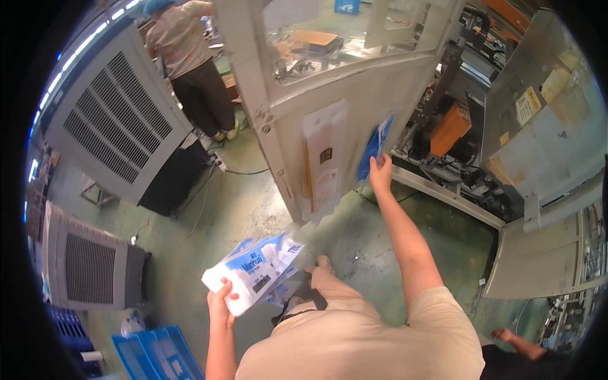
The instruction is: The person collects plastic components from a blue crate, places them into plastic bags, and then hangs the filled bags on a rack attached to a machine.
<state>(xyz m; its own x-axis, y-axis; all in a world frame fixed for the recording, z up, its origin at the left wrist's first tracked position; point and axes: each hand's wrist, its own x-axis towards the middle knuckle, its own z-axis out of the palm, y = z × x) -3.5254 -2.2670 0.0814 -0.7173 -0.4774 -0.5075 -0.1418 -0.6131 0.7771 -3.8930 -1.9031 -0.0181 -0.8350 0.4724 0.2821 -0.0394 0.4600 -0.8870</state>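
Note:
My left hand (221,301) is closed on the near edge of several flat white-and-blue printed plastic bags (269,259), fanned out in front of my body. With my right arm stretched out, my right hand (380,172) pinches the lower edge of a blue-and-white plastic bag (373,149) against the beige machine door (266,152). Left of that bag, a whitish plastic bag (326,152) with a small dark-and-gold label hangs flat on the same door panel.
Beyond the open door, machinery holds an orange-brown block (451,130). Two grey air coolers (92,269) stand at left, with cables on the green floor. A blue crate (161,354) lies lower left. One person (190,63) stands at upper left; another's arm (522,345) shows lower right.

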